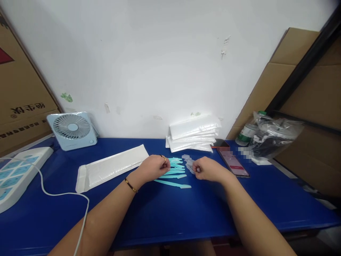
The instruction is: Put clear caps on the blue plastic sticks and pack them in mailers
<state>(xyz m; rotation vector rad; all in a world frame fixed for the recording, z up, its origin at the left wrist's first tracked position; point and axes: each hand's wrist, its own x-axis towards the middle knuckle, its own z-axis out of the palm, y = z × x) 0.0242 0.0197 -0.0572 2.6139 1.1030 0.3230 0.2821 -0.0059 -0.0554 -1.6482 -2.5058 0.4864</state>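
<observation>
Several teal eyebrow razors [174, 185] lie fanned out on the blue table, their blade ends pointing right. My left hand [151, 169] is closed in a pinch over their handle ends; its fingertips cover what may be between them. Just right of the blades is a small cluster of translucent plastic caps [188, 163]. My right hand [209, 169] is closed beside these caps, thumb and forefinger together; a clear bit shows at the fingertips, too small to name. Left of my left hand lies a white padded mailer [112, 167], flap end toward the left.
A stack of white padded mailers [194, 133] stands against the wall. A phone [234, 163], a bottle [246, 134] and a clear plastic bag [277, 133] are at the right. On the left are a light-blue fan [71, 131], a power strip [23, 174] and a white cable [64, 193].
</observation>
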